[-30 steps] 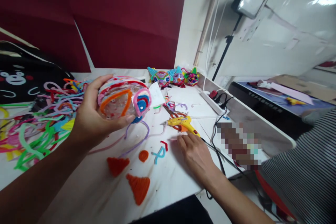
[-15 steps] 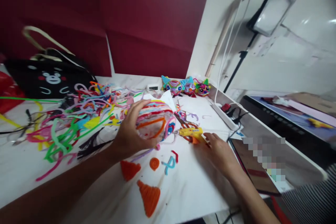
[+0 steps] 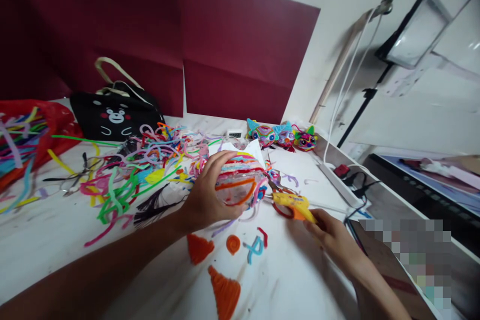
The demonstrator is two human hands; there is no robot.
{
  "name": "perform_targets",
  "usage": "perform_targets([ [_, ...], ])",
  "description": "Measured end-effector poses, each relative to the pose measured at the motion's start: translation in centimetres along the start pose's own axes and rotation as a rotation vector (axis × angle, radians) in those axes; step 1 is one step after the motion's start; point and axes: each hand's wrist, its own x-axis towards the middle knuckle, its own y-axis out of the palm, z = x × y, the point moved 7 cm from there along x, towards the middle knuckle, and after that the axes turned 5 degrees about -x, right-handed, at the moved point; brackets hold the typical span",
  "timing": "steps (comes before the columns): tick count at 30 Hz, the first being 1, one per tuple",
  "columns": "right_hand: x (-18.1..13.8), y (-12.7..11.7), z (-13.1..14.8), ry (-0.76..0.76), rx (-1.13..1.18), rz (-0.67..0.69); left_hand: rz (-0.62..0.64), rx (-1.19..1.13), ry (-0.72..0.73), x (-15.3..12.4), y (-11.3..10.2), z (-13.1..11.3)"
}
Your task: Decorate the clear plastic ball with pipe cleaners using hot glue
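Observation:
My left hand (image 3: 210, 195) is wrapped around a rounded, see-through body (image 3: 236, 190) striped with colourful pipe cleaners; an orange loop shows on its near side. At the end of the handle of a yellow hot glue gun (image 3: 290, 201), the fingers of my right hand (image 3: 333, 240) are closed. The gun lies over orange-handled scissors (image 3: 282, 210), its nozzle pointing left near the striped body. Below on the table are an orange coil (image 3: 233, 244), an orange pipe-cleaner triangle (image 3: 225, 292), another orange piece (image 3: 199, 248), a blue twisted piece (image 3: 255, 248) and a short red piece (image 3: 263, 237).
Loose pipe cleaners (image 3: 120, 180) pile up at left, with eyeglasses (image 3: 80, 175), a black bag (image 3: 116, 115) and a red bag (image 3: 56, 125) around them. Finished colourful figures (image 3: 262, 132) sit at the back. A power strip (image 3: 339, 185) and a tablet (image 3: 390, 265) are at right.
The view has turned left, bringing more of the red bag in. My right hand has closed on the glue gun's handle. My left hand keeps its hold on the striped body.

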Motion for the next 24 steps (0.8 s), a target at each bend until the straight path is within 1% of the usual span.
perform_targets([
  [2, -0.9, -0.4, 0.5, 0.044, 0.233, 0.047, 0.004, 0.024, -0.017, 0.2, -0.2, 0.1],
  [4, -1.8, -0.9, 1.2, 0.066, 0.392, 0.065, -0.003, 0.050, -0.033, 0.3, -0.4, 0.3],
  [7, -2.8, -1.8, 1.9, 0.056, 0.491, 0.028, -0.031, 0.074, -0.020, 0.6, -0.5, 0.4],
  [12, -3.7, -2.1, 2.3, 0.080, 0.675, -0.058, -0.035, 0.111, -0.001, 0.6, -0.4, 0.6],
  [16, -4.0, -2.1, 4.2, 0.047, 0.837, -0.097, -0.026, 0.116, 0.004, 0.6, -0.3, 0.4],
  [18, -4.1, -2.2, 5.3, 0.009, 0.878, -0.133, -0.024, 0.113, 0.019, 0.6, -0.3, 0.1],
  [20, -4.3, -2.4, 6.2, -0.035, 0.858, -0.192, -0.019, 0.114, 0.027, 0.6, -0.3, -0.2],
  [24, -4.9, -2.1, 7.7, -0.114, 0.658, -0.246, 0.000, 0.116, 0.051, 0.5, -0.3, -0.7],
])
